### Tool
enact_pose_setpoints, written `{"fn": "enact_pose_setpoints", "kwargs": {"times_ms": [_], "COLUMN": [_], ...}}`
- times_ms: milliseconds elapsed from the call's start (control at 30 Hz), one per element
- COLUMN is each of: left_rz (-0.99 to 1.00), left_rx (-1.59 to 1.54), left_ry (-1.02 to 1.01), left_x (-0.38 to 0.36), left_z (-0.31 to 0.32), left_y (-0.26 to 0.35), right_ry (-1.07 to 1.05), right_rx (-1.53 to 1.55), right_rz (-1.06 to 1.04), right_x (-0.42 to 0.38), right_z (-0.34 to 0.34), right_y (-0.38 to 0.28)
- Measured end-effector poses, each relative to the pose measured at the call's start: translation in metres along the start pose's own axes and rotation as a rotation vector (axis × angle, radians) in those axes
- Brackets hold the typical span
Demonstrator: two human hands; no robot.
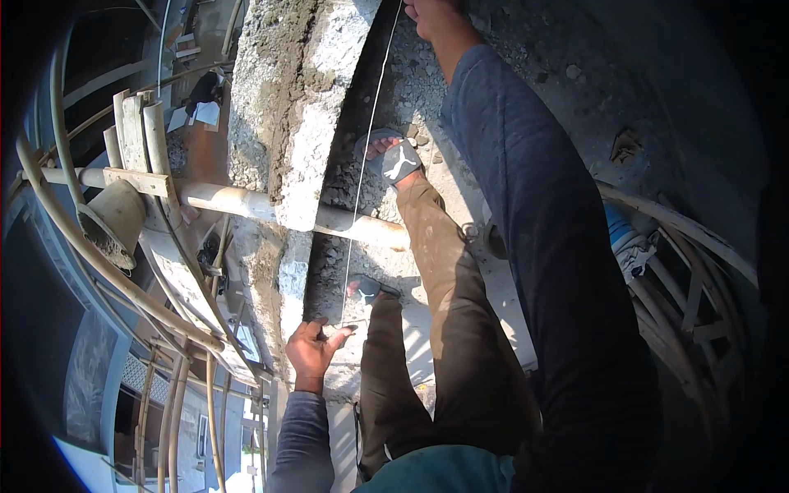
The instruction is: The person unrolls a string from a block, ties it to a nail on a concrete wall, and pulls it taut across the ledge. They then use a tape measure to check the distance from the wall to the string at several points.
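Observation:
A thin white string (362, 177) runs taut along the side of a rough wall (316, 123), from the top of the view down to my left hand (312, 353). The thumb and fingers of that hand pinch the string's lower end, beside a small dark bit that I cannot make out. At the top edge is my right hand (427, 16), partly cut off, its fingers closed at the string's upper part. Along the wall's top lies a strip of darker wet mortar (292, 90). My sandalled feet stand on rubble to the right of the string.
A thick bamboo pole (362, 226) crosses through the wall near my feet. Bamboo scaffolding (115, 271) with planks stands beyond the wall on the left, above a drop. To the right are more poles (682, 226) and a white-and-blue sack (631, 246).

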State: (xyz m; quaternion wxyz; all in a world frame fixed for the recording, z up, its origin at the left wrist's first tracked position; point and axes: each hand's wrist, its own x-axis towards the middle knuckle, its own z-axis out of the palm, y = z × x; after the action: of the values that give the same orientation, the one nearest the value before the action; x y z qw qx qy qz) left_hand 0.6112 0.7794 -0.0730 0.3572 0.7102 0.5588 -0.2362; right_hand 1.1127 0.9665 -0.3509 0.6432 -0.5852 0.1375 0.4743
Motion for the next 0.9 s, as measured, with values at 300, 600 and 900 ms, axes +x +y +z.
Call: {"fn": "enact_pose_setpoints", "kwargs": {"times_ms": [300, 600, 900], "left_rz": [0.009, -0.010, -0.263], "left_rx": [-0.011, -0.019, -0.160], "left_ry": [0.005, 0.001, 0.070], "left_x": [-0.002, -0.002, -0.002], "left_z": [0.010, 0.005, 0.019], "left_y": [-0.005, -0.006, -0.040], "right_ry": [0.120, 0.397, 0.215], "right_rx": [-0.199, -0.835, -0.249], "right_rz": [-0.126, -0.441, -0.183], "right_x": [0.004, 0.003, -0.092], "right_z": [0.005, -0.001, 0.003], "right_y": [0.005, 0.001, 0.003]}}
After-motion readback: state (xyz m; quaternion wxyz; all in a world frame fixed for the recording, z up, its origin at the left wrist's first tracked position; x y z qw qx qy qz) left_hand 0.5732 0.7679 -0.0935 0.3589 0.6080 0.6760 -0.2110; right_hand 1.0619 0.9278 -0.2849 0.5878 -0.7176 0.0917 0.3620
